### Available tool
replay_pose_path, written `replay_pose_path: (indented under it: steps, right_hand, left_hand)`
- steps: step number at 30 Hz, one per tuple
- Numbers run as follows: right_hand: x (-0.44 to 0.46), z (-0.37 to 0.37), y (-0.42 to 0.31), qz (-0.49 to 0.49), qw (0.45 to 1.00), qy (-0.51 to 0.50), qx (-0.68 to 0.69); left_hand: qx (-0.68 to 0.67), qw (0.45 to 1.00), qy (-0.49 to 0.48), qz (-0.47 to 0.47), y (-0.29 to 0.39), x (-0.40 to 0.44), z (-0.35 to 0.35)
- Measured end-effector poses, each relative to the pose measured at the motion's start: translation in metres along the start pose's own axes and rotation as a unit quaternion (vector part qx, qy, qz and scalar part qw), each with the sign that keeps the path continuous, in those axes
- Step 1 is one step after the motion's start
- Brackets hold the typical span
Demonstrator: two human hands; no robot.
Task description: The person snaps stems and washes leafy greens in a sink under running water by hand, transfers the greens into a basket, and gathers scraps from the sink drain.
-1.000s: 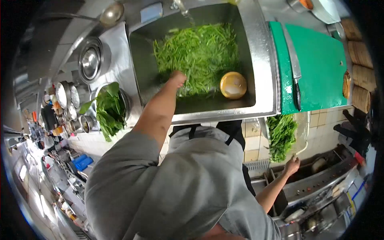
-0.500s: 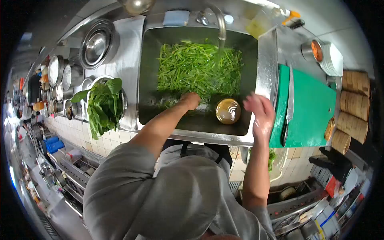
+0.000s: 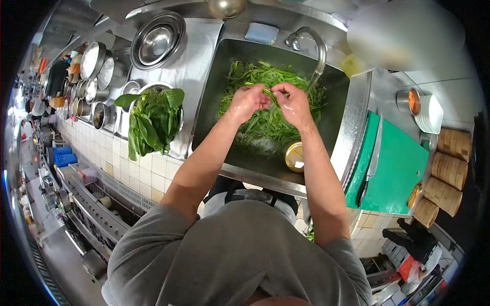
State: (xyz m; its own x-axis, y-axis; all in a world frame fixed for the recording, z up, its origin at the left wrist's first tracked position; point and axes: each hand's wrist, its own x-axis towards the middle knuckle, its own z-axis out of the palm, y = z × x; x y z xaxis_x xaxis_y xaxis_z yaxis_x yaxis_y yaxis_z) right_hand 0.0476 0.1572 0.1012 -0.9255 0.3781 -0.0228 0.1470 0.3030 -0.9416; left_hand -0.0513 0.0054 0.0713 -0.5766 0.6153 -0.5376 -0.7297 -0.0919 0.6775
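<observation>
Cut green stems and leaves (image 3: pixel 265 120) float in water in the metal sink (image 3: pixel 208 112). My left hand (image 3: pixel 248 103) is over the greens, fingers closed on a green stalk (image 3: pixel 270 93). Close beside it, my right hand (image 3: pixel 293 103) grips the same stalk with thumb and fingers. A yellowish round bowl (image 3: pixel 294 156) sits in the sink, partly hidden by my right forearm. The curved faucet (image 3: pixel 320 48) rises at the sink's back right.
Leafy greens (image 3: pixel 153 122) fill a colander on the left, near nested metal bowls (image 3: pixel 155 43). On the right, a knife (image 3: pixel 374 153) lies on the green cutting board (image 3: pixel 398 168), beside bamboo steamers (image 3: pixel 446 173). A person (image 3: pixel 418 242) is at lower right.
Both hands have moved in over the greens and now meet at a stalk. My right hand came from the sink's right side, and my left hand rose from the near side. The view has shifted.
</observation>
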Motion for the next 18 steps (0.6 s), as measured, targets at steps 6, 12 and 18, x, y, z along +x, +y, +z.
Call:
replay_pose_path:
  steps: [6, 12, 18]
  right_hand:
    - [-0.020, -0.002, 0.004, 0.043, 0.995, 0.049, -0.070]
    - [-0.047, -0.018, 0.073, 0.085, 0.984, 0.122, -0.099]
    - [-0.074, -0.048, 0.078, 0.042, 0.969, 0.146, -0.195]
  left_hand:
    - [0.068, 0.996, 0.013, 0.053, -0.017, 0.002, 0.018]
    - [0.220, 0.974, -0.049, 0.015, -0.058, 0.001, 0.055]
    - [0.404, 0.901, -0.013, 0.159, -0.099, 0.015, 0.082]
